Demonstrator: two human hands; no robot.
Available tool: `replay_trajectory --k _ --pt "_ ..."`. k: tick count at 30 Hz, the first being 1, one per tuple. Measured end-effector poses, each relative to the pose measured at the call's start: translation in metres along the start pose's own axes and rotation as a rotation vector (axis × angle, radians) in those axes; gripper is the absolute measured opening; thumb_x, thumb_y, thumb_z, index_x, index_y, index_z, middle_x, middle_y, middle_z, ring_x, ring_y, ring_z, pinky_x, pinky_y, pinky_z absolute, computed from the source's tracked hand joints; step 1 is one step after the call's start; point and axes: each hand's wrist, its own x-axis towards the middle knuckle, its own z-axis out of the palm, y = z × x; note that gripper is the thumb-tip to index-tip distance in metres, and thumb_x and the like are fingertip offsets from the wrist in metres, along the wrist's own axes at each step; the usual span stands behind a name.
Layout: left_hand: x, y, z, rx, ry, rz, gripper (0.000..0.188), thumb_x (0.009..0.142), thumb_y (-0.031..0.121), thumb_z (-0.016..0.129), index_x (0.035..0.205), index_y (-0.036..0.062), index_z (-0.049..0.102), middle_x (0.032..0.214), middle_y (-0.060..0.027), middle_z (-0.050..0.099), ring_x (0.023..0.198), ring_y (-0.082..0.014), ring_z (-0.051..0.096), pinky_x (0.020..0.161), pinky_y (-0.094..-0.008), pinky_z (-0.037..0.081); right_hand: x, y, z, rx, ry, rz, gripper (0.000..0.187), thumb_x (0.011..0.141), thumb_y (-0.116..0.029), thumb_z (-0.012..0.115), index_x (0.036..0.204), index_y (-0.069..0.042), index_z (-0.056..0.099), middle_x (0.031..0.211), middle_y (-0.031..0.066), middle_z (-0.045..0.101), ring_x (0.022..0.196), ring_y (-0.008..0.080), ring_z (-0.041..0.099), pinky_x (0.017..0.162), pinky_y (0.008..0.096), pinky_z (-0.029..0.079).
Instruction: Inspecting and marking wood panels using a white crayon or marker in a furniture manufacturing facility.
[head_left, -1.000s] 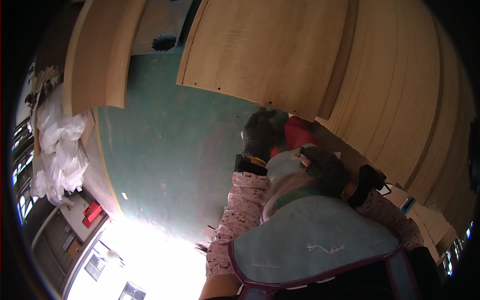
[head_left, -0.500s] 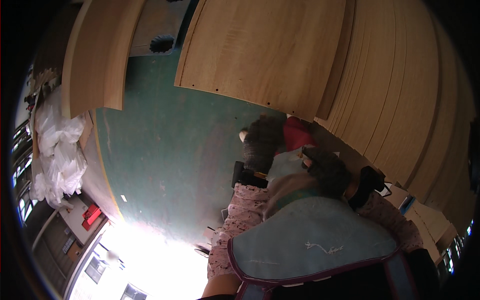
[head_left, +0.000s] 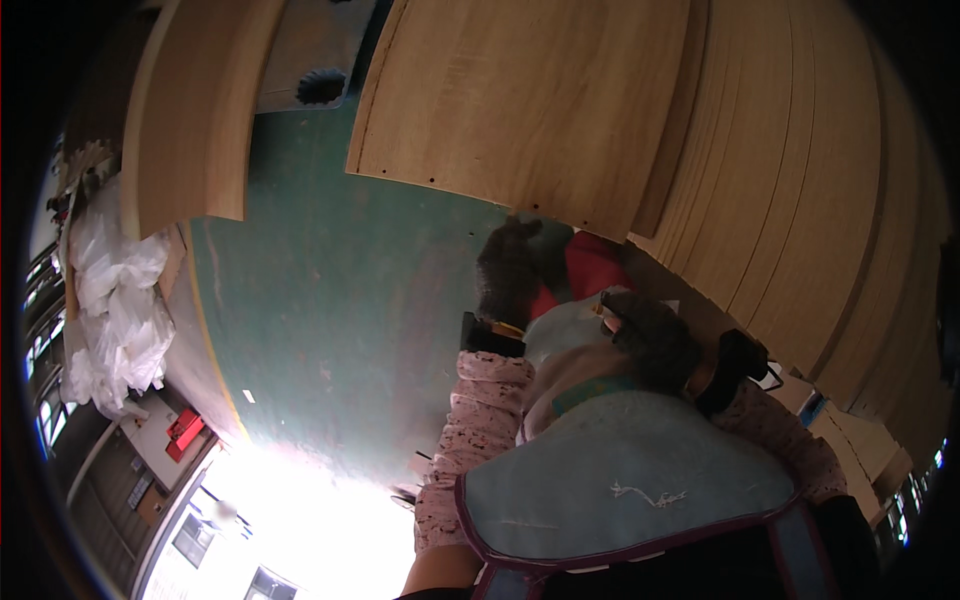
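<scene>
A wide wooden panel [head_left: 520,100] with a row of small dark holes along its near edge lies ahead of me. My left hand [head_left: 508,268], in a dark knit glove, reaches up to that near edge beside one of the holes. Its fingers are bent together at the edge, and their tips are hard to make out. Close to my apron [head_left: 620,480], my right hand [head_left: 655,340] is curled closed in a dark glove with a bare fingertip showing. Whatever it holds is hidden. A red thing [head_left: 596,262] shows between the hands and the panel, its kind unclear.
Stacked wooden boards [head_left: 800,200] rise along the right. Another wooden panel [head_left: 200,120] stands at the far left, beside a grey piece with a round dark opening [head_left: 322,88]. Crumpled clear plastic [head_left: 120,300] lies left of the green floor [head_left: 320,280]. Bright light floods the lower left.
My left hand has moved up and slightly left, to the panel's near edge, and its wrist has turned. My right hand has stayed almost still by the apron.
</scene>
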Motion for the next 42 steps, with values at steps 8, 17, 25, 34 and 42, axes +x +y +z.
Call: replay_trajectory --k 8,17,25,34,42 --pt "-0.005 -0.002 0.0 0.028 0.085 -0.084 0.043 0.1 0.04 0.048 0.099 0.001 0.065 0.064 -0.0023 0.057 0.048 -0.0079 0.046 0.045 -0.0239 0.037 -0.002 0.005 -0.002 -0.071 -0.043 -0.021 0.024 0.089 -0.009 0.063 0.111 -0.001 0.063 0.112 0.0172 0.065 0.098 0.0306 0.066 0.076 0.04 0.055" --pt "0.015 -0.031 -0.016 0.2 0.035 0.091 0.03 0.101 0.029 0.049 0.11 0.0035 0.062 0.081 -0.0052 0.067 0.066 -0.0113 0.058 0.061 -0.026 0.046 0.001 0.0 -0.002 -0.091 -0.041 -0.055 0.02 0.087 -0.01 0.06 0.102 0.002 0.064 0.106 0.0193 0.065 0.097 0.0339 0.065 0.083 0.0446 0.053" --pt "0.009 -0.046 -0.001 0.212 0.122 0.381 0.042 0.099 0.041 0.052 0.091 0.0015 0.064 0.059 -0.0012 0.053 0.045 -0.008 0.044 0.043 -0.0242 0.035 0.014 -0.004 -0.008 0.057 -0.089 0.091 0.02 0.089 -0.01 0.058 0.103 0.004 0.063 0.105 0.0179 0.064 0.097 0.0333 0.064 0.085 0.0433 0.053" --pt "0.018 -0.039 -0.009 0.015 0.068 0.031 0.042 0.1 0.042 0.049 0.095 0.0019 0.064 0.061 -0.0032 0.056 0.05 -0.0077 0.048 0.044 -0.025 0.037 0.005 -0.007 -0.008 -0.029 -0.085 -0.023 0.021 0.09 -0.009 0.058 0.107 0.003 0.063 0.113 0.0203 0.063 0.101 0.0336 0.063 0.086 0.0435 0.053" --pt "0.014 -0.075 -0.025 0.383 0.135 0.508 0.045 0.099 0.044 0.05 0.096 0.0013 0.061 0.064 -0.0043 0.058 0.047 -0.0092 0.048 0.043 -0.0254 0.038 0.006 -0.005 -0.013 0.051 -0.286 0.282 0.027 0.088 -0.01 0.06 0.112 0.003 0.061 0.114 0.0192 0.063 0.102 0.032 0.063 0.083 0.0391 0.054"
